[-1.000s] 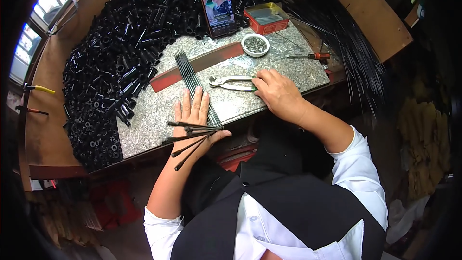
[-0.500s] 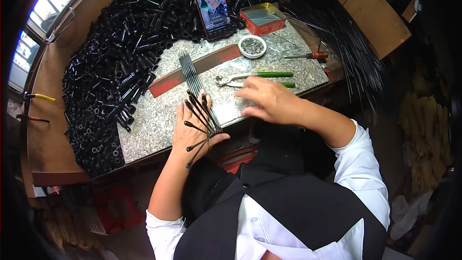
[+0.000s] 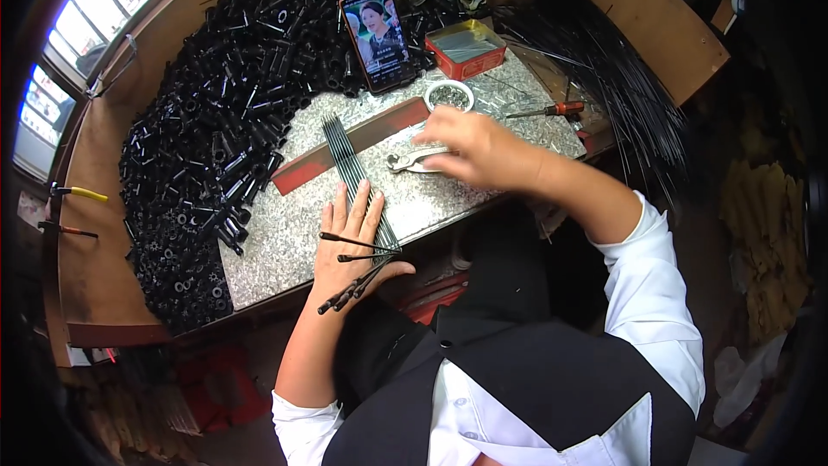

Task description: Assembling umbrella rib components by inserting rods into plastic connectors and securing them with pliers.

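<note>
My left hand (image 3: 343, 246) lies flat on a row of thin dark rods (image 3: 362, 174), its fingers stretched over them. The rods rest across a long grey-and-red bar (image 3: 302, 166). Short black knobbed arms (image 3: 356, 285) fan out over the back of that hand from the rods' near ends. My right hand (image 3: 474, 145) hovers above the pincers (image 3: 410, 160), fingers bent and thumb apart, with nothing visible between them. It covers the pincers' green handles. Just beyond its fingertips stands a white round dish (image 3: 449, 97) of small metal pieces.
A large heap of black tubular parts (image 3: 233, 95) fills the left and back. A phone (image 3: 377, 39) leans upright there. To its right are a red tin (image 3: 466, 50), a screwdriver (image 3: 561, 109) and a bundle of long black rods (image 3: 612, 69). Wooden boards (image 3: 86, 242) edge the bench.
Several knobbed arms have swung down toward my left wrist; two still cross the back of the hand. My right hand has shifted slightly up and left, nearer the dish.
</note>
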Tool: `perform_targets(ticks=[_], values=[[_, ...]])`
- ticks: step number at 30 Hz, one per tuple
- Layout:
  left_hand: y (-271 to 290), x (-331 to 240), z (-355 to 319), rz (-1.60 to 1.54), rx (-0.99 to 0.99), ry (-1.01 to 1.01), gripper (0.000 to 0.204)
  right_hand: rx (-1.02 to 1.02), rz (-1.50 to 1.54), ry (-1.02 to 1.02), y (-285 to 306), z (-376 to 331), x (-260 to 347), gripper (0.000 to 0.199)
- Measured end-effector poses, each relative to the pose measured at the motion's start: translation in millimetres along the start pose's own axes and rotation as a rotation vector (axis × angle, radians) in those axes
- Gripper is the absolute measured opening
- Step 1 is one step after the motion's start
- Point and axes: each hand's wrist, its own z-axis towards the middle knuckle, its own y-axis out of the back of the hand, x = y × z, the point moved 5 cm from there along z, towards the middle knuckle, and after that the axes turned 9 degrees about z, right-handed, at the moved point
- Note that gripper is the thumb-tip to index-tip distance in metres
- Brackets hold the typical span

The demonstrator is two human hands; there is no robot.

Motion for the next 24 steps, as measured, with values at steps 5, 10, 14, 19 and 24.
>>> perform_targets(ticks=[5,10,14,19,24], values=[[-3,-3,2,0.037,-0.016,0.002,0.104,-0.207,-0.229,-0.279,76,36,-81,0.012],[-2,-4,2,0.03,-0.022,0.022,0.1,-0.031,-0.53,-0.451,79,54,-164,0.011],[-2,-4,2,0.002,-0.063,0.016,0.098,0.156,-0.696,-0.654,70,53,-192,0.013],[1,-4,2,0.006,-0.058,0.025,0.095,0.201,-0.725,-0.631,68,57,-196,0.012],[0,-6,4,-0.003,-0.063,0.016,0.095,0.237,-0.823,-0.524,68,49,-213,0.013]])
